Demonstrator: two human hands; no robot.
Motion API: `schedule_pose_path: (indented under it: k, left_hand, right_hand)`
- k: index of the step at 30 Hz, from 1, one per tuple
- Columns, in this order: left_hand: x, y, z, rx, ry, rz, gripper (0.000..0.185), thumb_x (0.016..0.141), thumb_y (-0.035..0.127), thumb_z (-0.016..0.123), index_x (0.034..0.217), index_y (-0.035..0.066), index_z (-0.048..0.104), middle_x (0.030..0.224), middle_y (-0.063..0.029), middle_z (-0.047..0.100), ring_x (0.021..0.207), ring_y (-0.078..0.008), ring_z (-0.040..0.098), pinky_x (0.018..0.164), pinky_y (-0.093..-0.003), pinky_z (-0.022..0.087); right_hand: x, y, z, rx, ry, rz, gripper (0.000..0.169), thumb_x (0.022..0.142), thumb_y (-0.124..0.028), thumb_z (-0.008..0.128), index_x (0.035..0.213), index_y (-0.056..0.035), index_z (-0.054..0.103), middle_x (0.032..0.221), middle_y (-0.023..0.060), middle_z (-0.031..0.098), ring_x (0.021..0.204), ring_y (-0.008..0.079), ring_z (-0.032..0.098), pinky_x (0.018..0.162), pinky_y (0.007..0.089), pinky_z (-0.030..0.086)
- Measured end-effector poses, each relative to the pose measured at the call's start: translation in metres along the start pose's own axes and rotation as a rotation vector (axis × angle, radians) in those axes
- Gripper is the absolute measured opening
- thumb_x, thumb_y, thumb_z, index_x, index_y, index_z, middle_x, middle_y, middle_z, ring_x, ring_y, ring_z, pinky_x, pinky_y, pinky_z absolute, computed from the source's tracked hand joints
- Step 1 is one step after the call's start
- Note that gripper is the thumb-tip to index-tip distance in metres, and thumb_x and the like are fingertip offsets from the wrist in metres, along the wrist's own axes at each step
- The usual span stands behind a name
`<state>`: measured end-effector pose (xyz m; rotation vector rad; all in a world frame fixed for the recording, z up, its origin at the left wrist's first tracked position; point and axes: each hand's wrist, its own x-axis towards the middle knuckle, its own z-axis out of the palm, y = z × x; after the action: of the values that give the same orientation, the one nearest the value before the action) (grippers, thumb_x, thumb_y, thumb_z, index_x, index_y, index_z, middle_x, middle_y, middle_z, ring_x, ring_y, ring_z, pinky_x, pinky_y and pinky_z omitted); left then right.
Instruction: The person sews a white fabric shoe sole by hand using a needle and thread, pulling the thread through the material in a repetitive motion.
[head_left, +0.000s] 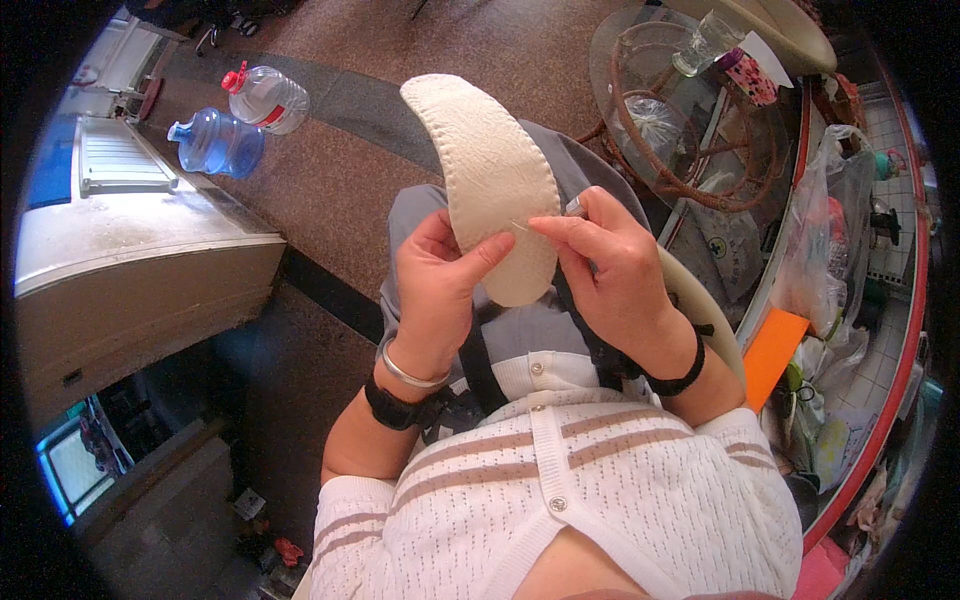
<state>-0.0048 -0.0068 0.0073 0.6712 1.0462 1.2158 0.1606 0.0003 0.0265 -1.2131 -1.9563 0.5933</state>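
A curved, cream-coloured insole-shaped piece (499, 161) with stitches along its edges is held up over my lap. My left hand (442, 277) grips its left edge, the thumb lying on the near face and the fingers behind. At its right side, my right hand (611, 262) pinches a thin needle (520, 225) between thumb and forefinger, the needle's tip lying against the piece. A metal ring, perhaps a thimble (575, 208), sits on a finger of my right hand. Whether thread runs from the needle is too small to tell.
Two large plastic bottles, one clear (270, 99) and one blue (221, 142), lie on the floor ahead to the left. A round glass table (611, 56) holding a glass jar (709, 45) stands at the upper right. Plastic bags (817, 247) and an orange board (775, 356) are at the right.
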Motion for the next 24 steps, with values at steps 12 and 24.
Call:
schedule_pose_path:
  k: [12, 24]
  left_hand:
    - [-0.003, -0.012, 0.004, 0.306, 0.042, 0.213, 0.015, 0.074, -0.002, 0.067, 0.088, -0.002, 0.062, 0.083, -0.0016, 0.062, 0.074, -0.0065, 0.055, 0.066, -0.0194, 0.044]
    - [-0.003, -0.011, 0.006, -0.024, -0.102, 0.047, 0.025, 0.074, -0.007, 0.064, 0.098, -0.001, 0.060, 0.096, -0.0063, 0.063, 0.087, -0.0125, 0.059, 0.078, -0.0246, 0.047]
  right_hand:
    - [0.006, -0.001, 0.011, -0.145, 0.016, -0.051, 0.011, 0.069, -0.001, 0.057, 0.080, -0.0034, 0.056, 0.071, 0.0115, 0.049, 0.064, 0.0278, 0.054, 0.054, 0.0341, 0.045]
    - [0.000, 0.049, 0.008, 0.969, -0.091, 0.638, 0.018, 0.087, -0.017, 0.056, 0.088, -0.0003, 0.060, 0.076, 0.0004, 0.060, 0.064, 0.0056, 0.052, 0.060, 0.0205, 0.044]
